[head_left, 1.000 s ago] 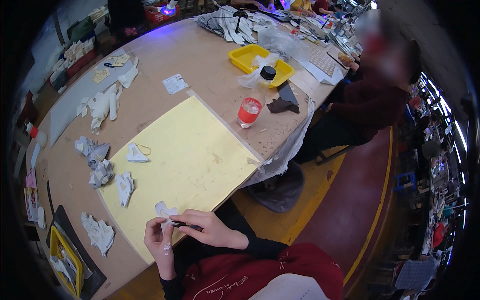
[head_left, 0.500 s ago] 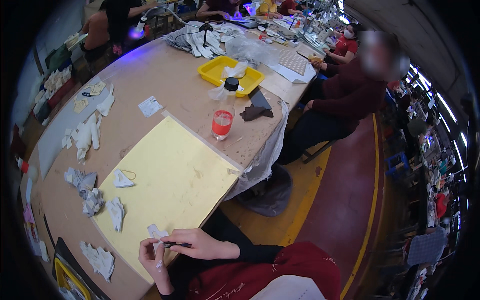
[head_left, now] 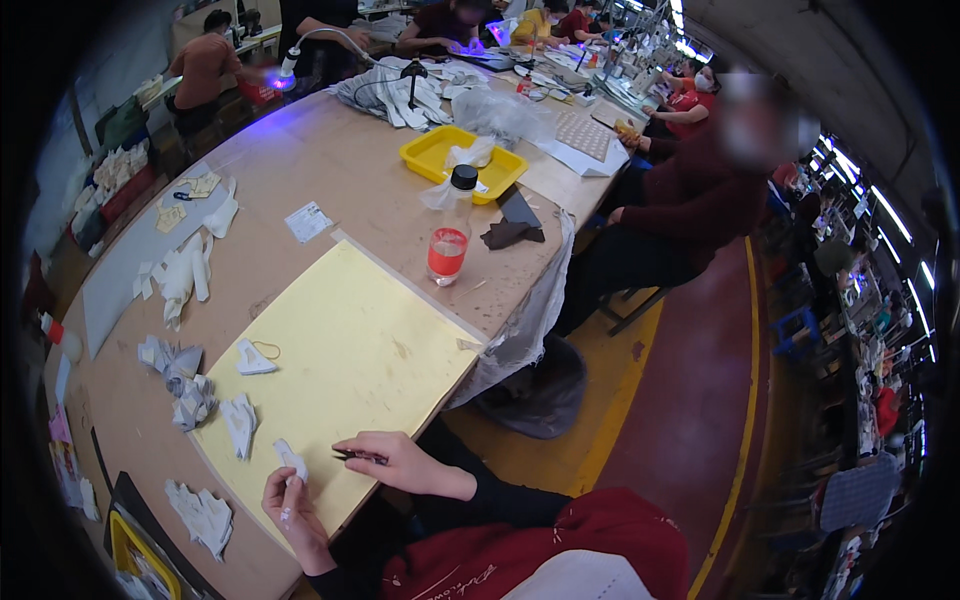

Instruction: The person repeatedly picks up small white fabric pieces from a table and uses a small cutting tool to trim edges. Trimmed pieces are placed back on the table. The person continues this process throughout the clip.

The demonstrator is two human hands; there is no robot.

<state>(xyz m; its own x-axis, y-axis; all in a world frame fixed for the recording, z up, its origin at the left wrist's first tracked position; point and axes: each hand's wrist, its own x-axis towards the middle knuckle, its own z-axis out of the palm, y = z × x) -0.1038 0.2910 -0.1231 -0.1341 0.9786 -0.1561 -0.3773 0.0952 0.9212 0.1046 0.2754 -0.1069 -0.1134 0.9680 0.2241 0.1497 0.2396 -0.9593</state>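
Note:
My left hand (head_left: 288, 505) pinches a small pale cut piece (head_left: 290, 459), fabric-like, between thumb and fingers over the near edge of a yellow sheet (head_left: 345, 335). To its right, my right hand (head_left: 412, 466) is closed round small dark thread snips (head_left: 358, 456), their tips pointing left toward the piece but apart from it. Left of my hands lies a stack of white cut pieces (head_left: 238, 425). A white triangular piece (head_left: 255, 358) with a thin yellow loop rests farther up the sheet.
Bundled grey-white pieces (head_left: 185, 385) and another stack (head_left: 200, 515) lie at left. A bottle (head_left: 448, 245) with a red band stands beyond the sheet, near a yellow tray (head_left: 430, 150). A co-worker (head_left: 680, 190) sits at the table's right side. A yellow bin (head_left: 140, 555) is at lower left.
My hands have drawn apart: the left moved slightly left with the pale piece, while the right, with the snips, moved up and right, away from it.

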